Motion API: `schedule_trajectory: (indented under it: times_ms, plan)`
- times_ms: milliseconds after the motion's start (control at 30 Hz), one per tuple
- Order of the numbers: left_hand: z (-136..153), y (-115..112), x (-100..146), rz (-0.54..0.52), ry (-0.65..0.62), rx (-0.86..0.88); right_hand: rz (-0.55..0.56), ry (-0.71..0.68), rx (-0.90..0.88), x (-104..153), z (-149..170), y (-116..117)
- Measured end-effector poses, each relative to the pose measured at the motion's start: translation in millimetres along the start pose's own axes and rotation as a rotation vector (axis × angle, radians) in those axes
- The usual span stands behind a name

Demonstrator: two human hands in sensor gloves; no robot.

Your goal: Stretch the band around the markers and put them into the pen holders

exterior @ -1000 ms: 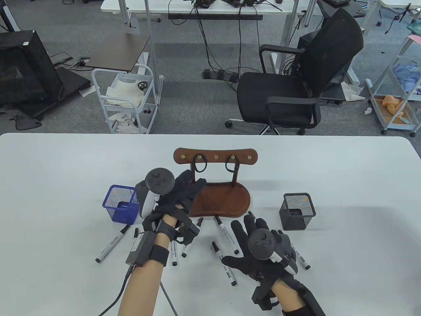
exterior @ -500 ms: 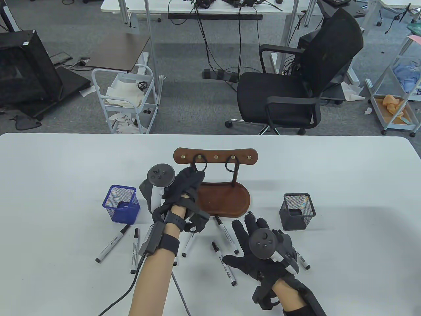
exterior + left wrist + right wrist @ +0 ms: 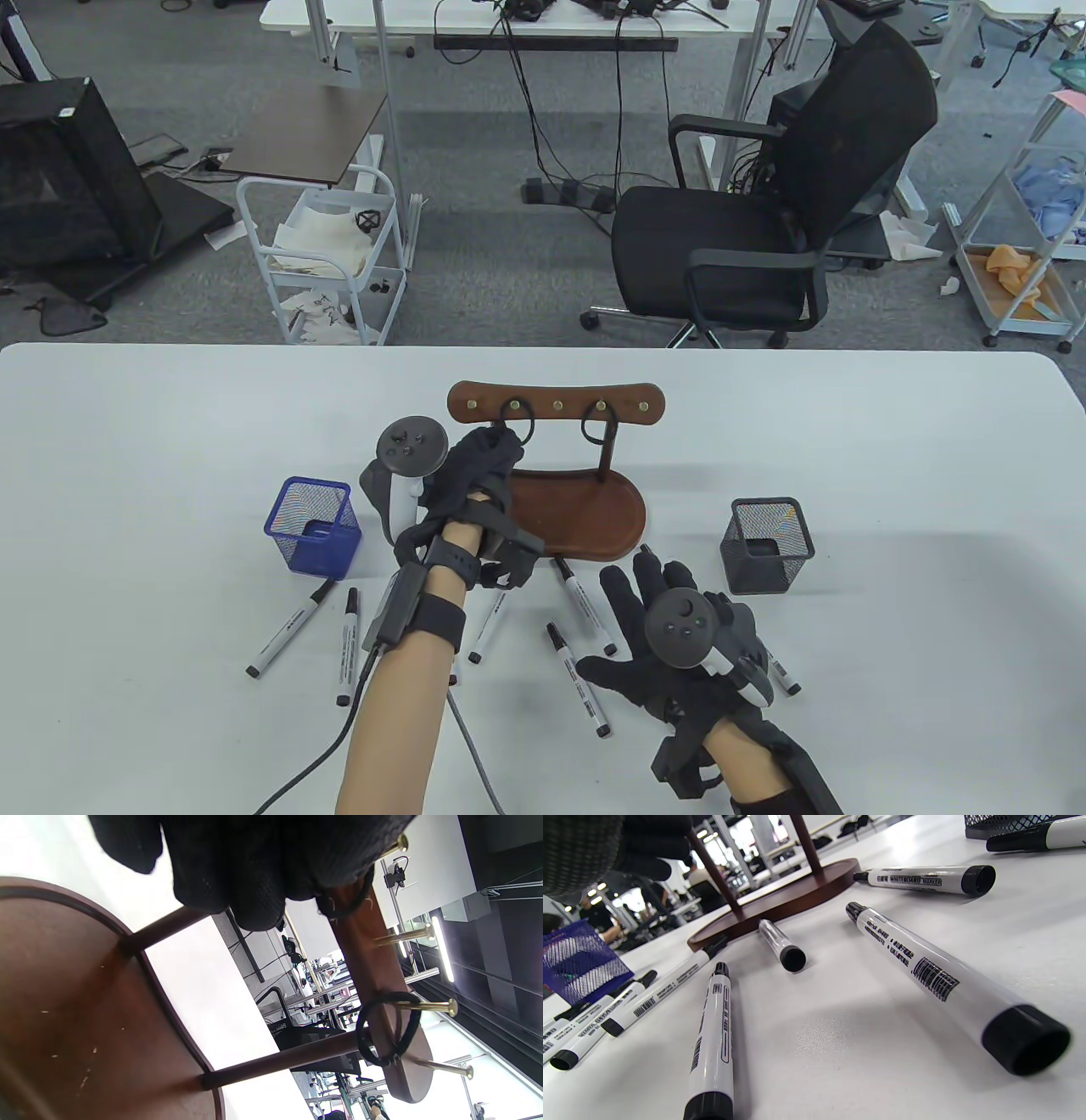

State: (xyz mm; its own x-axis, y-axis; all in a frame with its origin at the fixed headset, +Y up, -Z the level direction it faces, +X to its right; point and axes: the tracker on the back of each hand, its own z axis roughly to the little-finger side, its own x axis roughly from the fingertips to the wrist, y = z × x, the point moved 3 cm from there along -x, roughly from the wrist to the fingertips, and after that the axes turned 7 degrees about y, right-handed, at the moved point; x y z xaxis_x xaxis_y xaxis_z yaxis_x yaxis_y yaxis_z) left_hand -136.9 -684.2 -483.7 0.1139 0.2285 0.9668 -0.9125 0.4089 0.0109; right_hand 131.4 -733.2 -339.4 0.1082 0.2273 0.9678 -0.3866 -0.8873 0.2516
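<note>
A wooden rack [image 3: 556, 401] holds two black bands, the left band [image 3: 519, 416] and the right band [image 3: 598, 424], each on a brass peg. My left hand [image 3: 501, 446] reaches up to the left band. In the left wrist view its bunched fingertips [image 3: 254, 878] curl over that band [image 3: 343, 906], while the other band [image 3: 388, 1029] hangs free. My right hand [image 3: 624, 620] lies flat and spread on the table among several white markers [image 3: 585, 607], holding nothing. A blue mesh holder [image 3: 314, 526] stands left, a black mesh holder [image 3: 768, 543] right.
More markers lie in front of the rack's base [image 3: 585, 518], such as one [image 3: 291, 628] near the blue holder and one [image 3: 937, 978] close to my right wrist. An office chair [image 3: 764, 204] and carts stand beyond the table's far edge.
My left hand has moved forward and up from over the base to the left band, and its fingers have bunched there. My right hand has stayed put.
</note>
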Motion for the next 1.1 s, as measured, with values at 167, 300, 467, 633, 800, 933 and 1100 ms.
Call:
schedule_trajectory:
  times_ms: [167, 300, 467, 633, 800, 933, 1100]
  plan:
    - [-5.8, 6.4, 3.4, -0.008, -0.021, 0.004, 0.001, 0.000, 0.002, 0.0, -0.2, 0.1]
    - [-12.3, 11.5, 7.2, -0.006, -0.044, 0.002, -0.002, 0.001, 0.004, 0.4, -0.9, 0.2]
    - [-23.8, 17.5, 15.2, 0.003, -0.089, -0.005, -0.004, 0.004, 0.005, 0.4, -0.9, 0.2]
    - [-34.7, 21.8, 24.5, 0.008, -0.137, -0.014, -0.004, 0.005, 0.005, 0.5, -1.0, 0.1]
    - [-42.7, 20.7, 35.4, 0.047, -0.195, -0.028, -0.003, 0.006, 0.003, 0.3, -1.2, -0.1]
    - [-44.9, 15.1, 48.1, 0.100, -0.237, -0.056, 0.000, 0.007, 0.001, 0.4, -1.4, -0.8]
    - [-45.0, 7.9, 67.2, 0.171, -0.290, -0.098, 0.006, 0.011, -0.006, -0.1, -0.8, -1.5]
